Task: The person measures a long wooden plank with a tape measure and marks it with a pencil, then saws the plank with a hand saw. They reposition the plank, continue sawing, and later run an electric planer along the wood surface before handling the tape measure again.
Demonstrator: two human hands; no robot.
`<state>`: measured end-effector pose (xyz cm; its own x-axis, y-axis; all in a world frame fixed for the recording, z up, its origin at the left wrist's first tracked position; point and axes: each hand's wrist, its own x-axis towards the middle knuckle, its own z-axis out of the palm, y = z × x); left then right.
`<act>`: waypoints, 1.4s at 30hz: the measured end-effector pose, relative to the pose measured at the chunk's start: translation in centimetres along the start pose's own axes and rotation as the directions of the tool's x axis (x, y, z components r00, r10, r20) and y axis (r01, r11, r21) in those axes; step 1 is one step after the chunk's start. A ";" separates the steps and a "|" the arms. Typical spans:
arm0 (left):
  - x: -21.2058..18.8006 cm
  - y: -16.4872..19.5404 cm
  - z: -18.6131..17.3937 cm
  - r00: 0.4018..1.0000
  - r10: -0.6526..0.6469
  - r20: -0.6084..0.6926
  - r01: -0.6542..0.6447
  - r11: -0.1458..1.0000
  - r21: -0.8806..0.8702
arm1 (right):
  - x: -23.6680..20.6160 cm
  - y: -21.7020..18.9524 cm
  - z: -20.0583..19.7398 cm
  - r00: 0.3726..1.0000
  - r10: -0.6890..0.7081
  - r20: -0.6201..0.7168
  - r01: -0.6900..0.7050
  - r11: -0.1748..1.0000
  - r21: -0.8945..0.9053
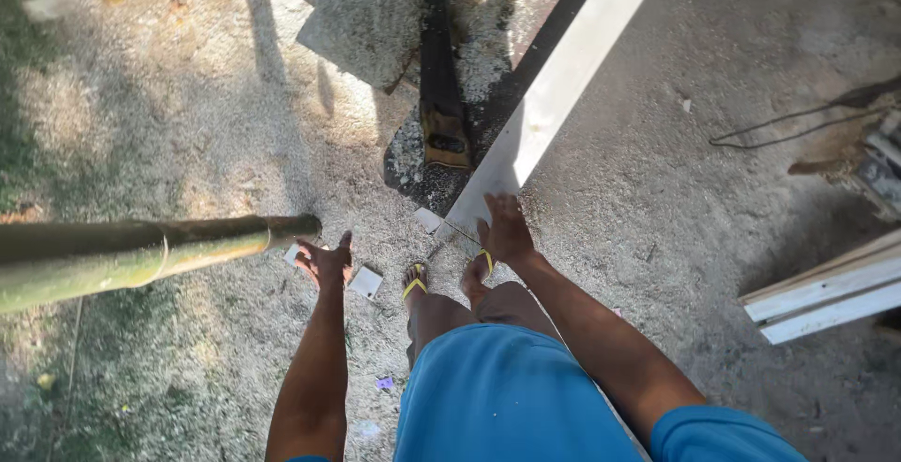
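A person's right hand (507, 230) presses flat, fingers spread, on the near end of a white plank (549, 96) running up and away. The left hand (325, 261) hangs open, empty, just below a bamboo pole's (141, 251) tip, bare gravel around it.

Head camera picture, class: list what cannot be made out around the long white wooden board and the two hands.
- Long white wooden board: far end cut off by top edge.
- Thick green bamboo pole: runs off left edge.
- Right hand: covers the board's near end.
- Left hand: partly hides a small white offcut.
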<state>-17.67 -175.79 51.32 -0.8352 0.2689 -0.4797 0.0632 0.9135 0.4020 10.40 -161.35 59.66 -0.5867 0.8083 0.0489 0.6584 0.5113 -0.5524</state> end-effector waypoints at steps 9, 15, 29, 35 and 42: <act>-7.9 11.8 9.6 0.585 0.789 0.185 -0.790 0.607 -0.092 | -12.4 6.6 -1.1 0.796 0.605 0.013 -0.595 0.779 0.197; -15.9 19.9 14.2 0.566 0.662 0.491 -0.806 0.571 0.158 | -16.3 7.3 -3.7 0.688 0.692 -0.218 -0.632 0.719 0.289; -15.5 23.4 17.7 0.628 0.471 0.619 -0.768 0.506 0.393 | -11.4 12.0 -10.1 0.625 0.774 -0.097 -0.713 0.617 0.333; -18.3 22.2 15.4 0.631 0.455 0.629 -0.742 0.592 0.316 | -0.5 9.5 -12.2 0.550 0.835 -0.019 -0.759 0.509 0.407; -19.8 17.4 12.5 0.595 0.443 0.671 -0.710 0.681 0.179 | 10.9 9.1 -8.2 0.768 0.635 0.088 -0.587 0.642 0.494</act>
<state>6.83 -161.39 58.10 -0.1020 0.7696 -0.6303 0.7337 0.4861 0.4748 13.91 -145.50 62.00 -0.0740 0.9195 -0.3861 0.5338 -0.2905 -0.7942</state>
